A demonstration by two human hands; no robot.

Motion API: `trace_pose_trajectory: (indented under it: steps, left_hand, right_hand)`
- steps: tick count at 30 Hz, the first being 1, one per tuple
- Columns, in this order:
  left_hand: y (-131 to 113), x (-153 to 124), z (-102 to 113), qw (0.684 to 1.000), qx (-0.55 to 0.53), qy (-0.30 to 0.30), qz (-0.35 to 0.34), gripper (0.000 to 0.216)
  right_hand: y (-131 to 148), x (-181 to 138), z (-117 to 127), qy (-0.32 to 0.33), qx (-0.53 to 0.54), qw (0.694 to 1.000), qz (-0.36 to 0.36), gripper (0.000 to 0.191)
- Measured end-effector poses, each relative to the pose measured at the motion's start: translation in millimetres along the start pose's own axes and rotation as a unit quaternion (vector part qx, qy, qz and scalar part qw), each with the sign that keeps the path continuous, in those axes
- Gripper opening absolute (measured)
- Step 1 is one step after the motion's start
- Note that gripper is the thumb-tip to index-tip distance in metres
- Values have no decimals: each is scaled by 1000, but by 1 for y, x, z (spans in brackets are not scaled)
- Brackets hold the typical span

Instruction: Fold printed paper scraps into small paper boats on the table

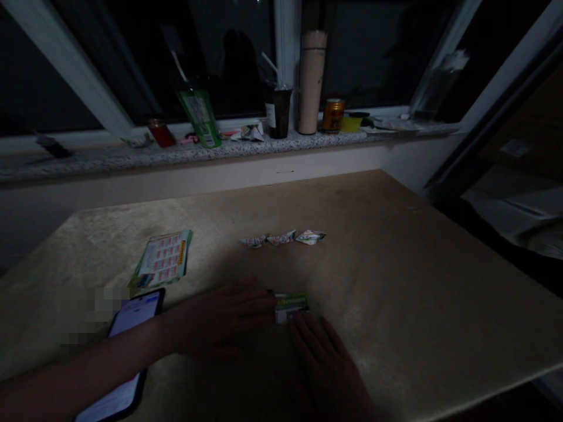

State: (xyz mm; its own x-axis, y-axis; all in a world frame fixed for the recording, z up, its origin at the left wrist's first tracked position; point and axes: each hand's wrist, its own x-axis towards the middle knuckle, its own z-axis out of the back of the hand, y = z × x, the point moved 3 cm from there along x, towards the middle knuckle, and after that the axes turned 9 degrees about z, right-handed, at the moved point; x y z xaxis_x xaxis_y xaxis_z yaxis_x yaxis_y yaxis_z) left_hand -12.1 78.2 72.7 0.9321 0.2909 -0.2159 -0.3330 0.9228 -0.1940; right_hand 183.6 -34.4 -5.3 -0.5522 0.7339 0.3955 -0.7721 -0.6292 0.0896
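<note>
A small green-and-white piece of printed paper [292,303] lies on the tabletop between my hands, and it looks folded. My left hand [224,316] rests palm down with fingers stretched out, its fingertips at the paper's left edge. From the lower right, my right hand [323,363] lies flat with its fingertips on the paper's near edge. Beyond them sits a row of three small folded paper pieces, the right one [310,237] nearly touching the middle one [282,238], with the left one [254,241] beside it.
A stack of printed sheets [165,258] lies on the left of the table [396,264]. A lit phone [132,328] is under my left forearm. On the windowsill [241,149] stand a green container [200,114], a dark cup [278,111], a pink flask [312,82] and an orange can [333,115].
</note>
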Motion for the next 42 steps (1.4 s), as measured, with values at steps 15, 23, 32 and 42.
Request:
trace_pose_trajectory:
  steps: [15,23,32,42]
  left_hand:
    - [-1,8,3,997,-56,33,-35,73]
    - [2,10,7,995,-71,43,-63,67]
    - [11,16,11,984,-161,34,-73,70]
    - [10,16,12,986,-124,41,-108,75]
  right_hand:
    - [-1,0,0,17,13,1000,-5,59]
    - [-1,1,1,6,23,1000,-6,58]
    - [-4,3,5,11,12,1000,9,56]
    - [-4,5,8,2,4,1000,16,52]
